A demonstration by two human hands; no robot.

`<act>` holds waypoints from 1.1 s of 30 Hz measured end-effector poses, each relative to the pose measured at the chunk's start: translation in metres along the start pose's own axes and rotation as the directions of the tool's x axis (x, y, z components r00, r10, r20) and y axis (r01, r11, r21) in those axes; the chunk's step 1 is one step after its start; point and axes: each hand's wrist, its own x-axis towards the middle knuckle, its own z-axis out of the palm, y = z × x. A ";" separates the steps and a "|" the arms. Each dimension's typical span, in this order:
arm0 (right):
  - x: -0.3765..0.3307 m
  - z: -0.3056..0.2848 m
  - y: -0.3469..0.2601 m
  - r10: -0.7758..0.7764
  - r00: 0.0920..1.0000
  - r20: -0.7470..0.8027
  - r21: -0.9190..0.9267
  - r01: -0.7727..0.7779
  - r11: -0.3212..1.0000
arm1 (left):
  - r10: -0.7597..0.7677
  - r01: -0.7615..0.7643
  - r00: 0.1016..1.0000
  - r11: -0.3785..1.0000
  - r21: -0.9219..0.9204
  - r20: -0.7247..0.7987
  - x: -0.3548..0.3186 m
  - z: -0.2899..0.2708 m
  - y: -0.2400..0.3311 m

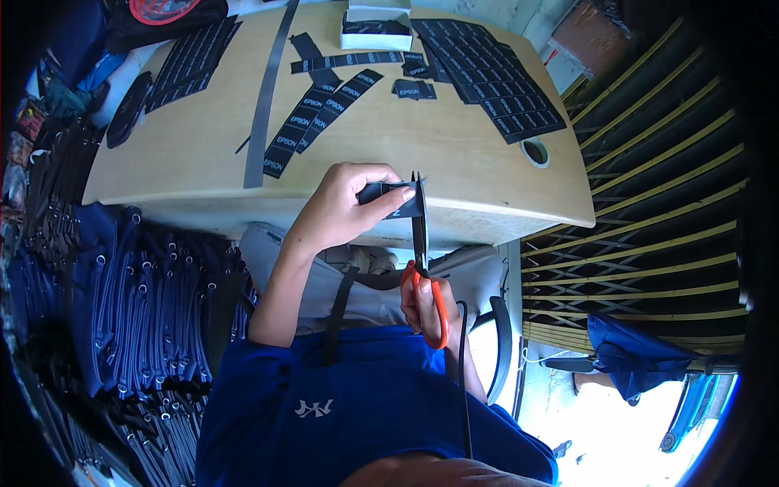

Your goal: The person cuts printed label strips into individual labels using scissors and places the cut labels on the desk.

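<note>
Near the front edge of the table, my left hand is closed, pinching a short black label strip with pale print between thumb and fingers. Scissors with orange handles are in my right hand, its fingers through the loops. Their dark blades point away from me and lie at the strip's right end, close to my left thumb tip. Whether the blades have cut into the strip cannot be made out. Farther back on the table, several longer printed label strips lie crossed over one another.
A long grey ruler-like strip lies across the wooden table. Printed black sheets are at the right, more sheets at the left. An open white box stands at the back. Navy straps hang left; a folding gate stands right.
</note>
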 end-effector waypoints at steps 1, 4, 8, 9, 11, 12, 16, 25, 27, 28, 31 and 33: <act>0.004 -0.002 -0.001 0.024 1.000 0.012 0.043 -0.025 0.999 | 0.005 -0.005 1.000 1.000 -0.009 0.004 0.005 -0.001 -0.001; 0.016 -0.009 -0.014 -0.003 1.000 0.012 0.000 0.003 1.000 | -0.059 0.058 0.998 0.998 0.024 0.030 0.021 -0.008 0.003; 0.039 -0.013 -0.023 -0.028 0.999 -0.024 -0.020 0.027 0.999 | 0.031 -0.031 1.000 0.996 0.082 0.003 0.046 -0.018 -0.009; 0.046 -0.011 -0.026 -0.020 0.999 -0.026 -0.019 0.019 1.000 | 0.012 -0.012 1.000 0.995 0.099 0.006 0.050 -0.023 -0.014; 0.057 -0.012 -0.033 0.013 0.998 -0.065 -0.087 -0.018 0.996 | -0.141 0.134 0.989 0.980 0.146 0.041 0.061 -0.029 -0.011; 0.061 -0.012 -0.036 0.051 0.993 -0.105 -0.148 -0.066 0.987 | -0.134 0.127 0.990 0.980 0.150 0.037 0.064 -0.031 -0.014; 0.065 -0.008 -0.039 0.075 0.984 -0.161 0.043 -0.069 0.997 | -0.032 0.046 0.996 0.988 0.150 -0.089 0.073 -0.033 -0.033; 0.054 -0.007 -0.007 -0.189 0.970 -0.156 0.454 0.240 0.858 | -0.041 0.042 0.998 0.999 -0.017 0.046 0.029 -0.017 -0.019; 0.053 -0.007 -0.022 -0.146 0.969 -0.199 0.335 0.207 0.919 | -0.075 0.076 0.992 0.997 -0.007 0.098 0.018 -0.009 -0.011; 0.055 -0.008 -0.028 -0.134 0.964 -0.231 0.214 0.184 0.959 | -0.071 0.071 0.989 0.997 0.009 0.129 0.015 -0.005 -0.013; 0.056 -0.004 -0.031 -0.111 0.930 -0.352 0.123 0.163 0.979 | -0.032 0.031 0.987 1.000 0.005 0.161 0.011 0.001 -0.005; 0.056 -0.005 -0.029 -0.127 0.919 -0.374 0.084 0.170 0.982 | -0.036 0.035 0.984 0.999 0.008 0.177 0.010 0.005 -0.005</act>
